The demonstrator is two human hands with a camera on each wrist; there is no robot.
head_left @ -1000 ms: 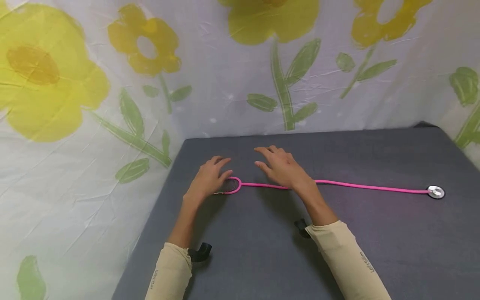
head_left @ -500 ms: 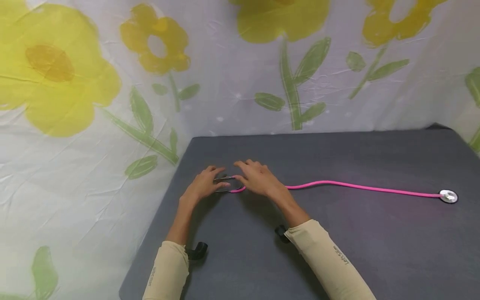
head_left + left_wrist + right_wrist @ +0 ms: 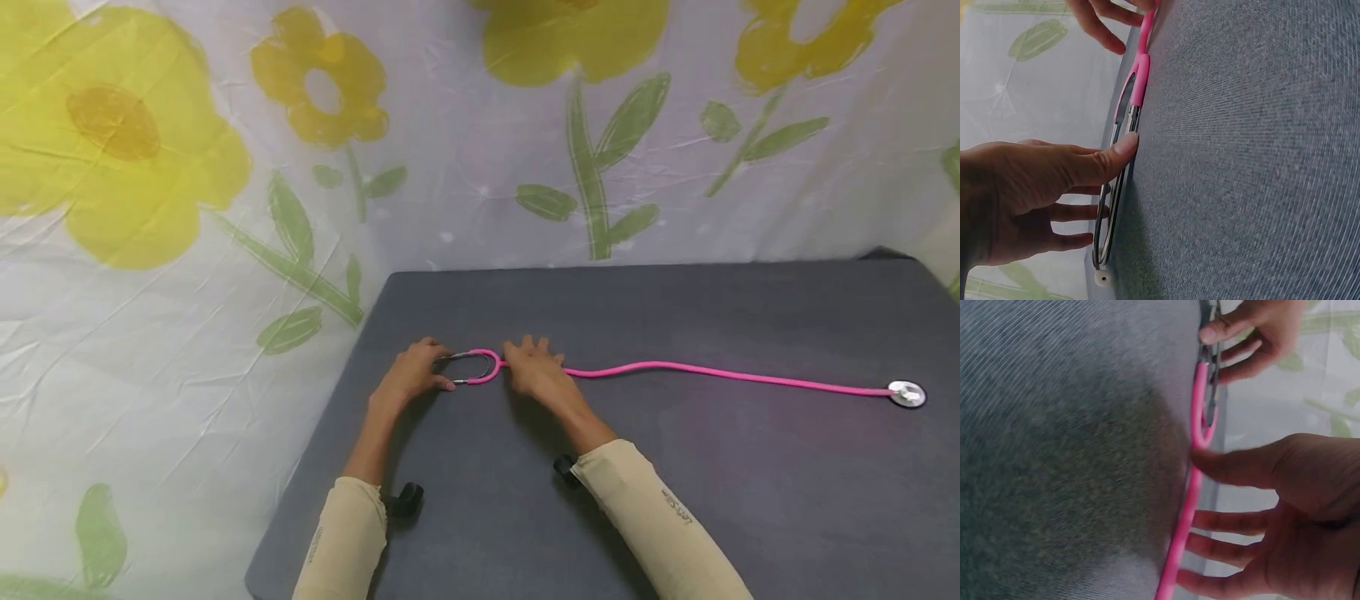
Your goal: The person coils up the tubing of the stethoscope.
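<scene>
Stethoscope (image 3: 678,366) lies before us on the grey table (image 3: 480,500). We see the left hand (image 3: 408,371), unclenched, at its metal tubes (image 3: 1132,117); the right hand (image 3: 536,368), likewise loose-fingered, at its pink tubing (image 3: 1179,540).

This looks like a small screened-off booth: a creased sheet (image 3: 450,167) printed with yellow flowers and green leaves fills the top and left of the head view, bordering a grey, woven-looking tabletop (image 3: 712,317). What kind of building holds it cannot be told.
</scene>
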